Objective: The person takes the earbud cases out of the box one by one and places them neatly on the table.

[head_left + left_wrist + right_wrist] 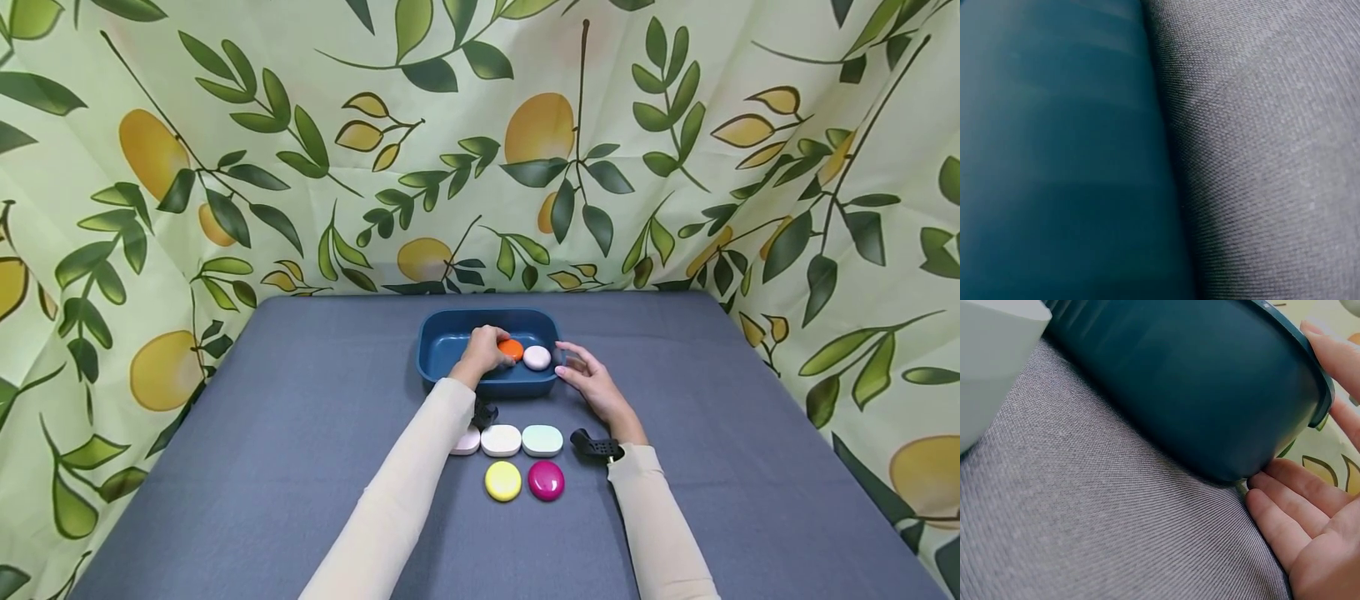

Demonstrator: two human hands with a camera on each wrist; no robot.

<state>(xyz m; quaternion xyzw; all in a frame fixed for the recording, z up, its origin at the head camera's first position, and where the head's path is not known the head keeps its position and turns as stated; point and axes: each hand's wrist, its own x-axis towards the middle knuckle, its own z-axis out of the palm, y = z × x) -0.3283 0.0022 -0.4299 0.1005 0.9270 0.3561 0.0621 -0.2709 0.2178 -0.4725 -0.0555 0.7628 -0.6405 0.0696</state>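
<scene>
A dark blue rectangular bin (pixel 442 385) with rounded corners sits toward the back of the table. My left hand (pixel 482 354) reaches into it and pinches an orange round disc (pixel 512 349) between thumb and fingers. Right beside that disc lies a pale pink round one (pixel 537 358) on the bin's floor. My right hand (pixel 592 385) touches the bin's right end, its fingers fairly straight along the wall and rim. In the right wrist view the fingers (pixel 1300 509) rest against the bin's lower corner. The left wrist view catches only the bin's side wall (pixel 1072 156) and tablecloth.
In front of the bin stand a white oval box (pixel 501 441), a mint oval box (pixel 542 441) and a pinkish one (pixel 467 442) partly behind my left sleeve. Nearer lie a yellow disc (pixel 502 482) and a magenta disc (pixel 546 481). A leaf-patterned curtain (pixel 465 167) surrounds the table.
</scene>
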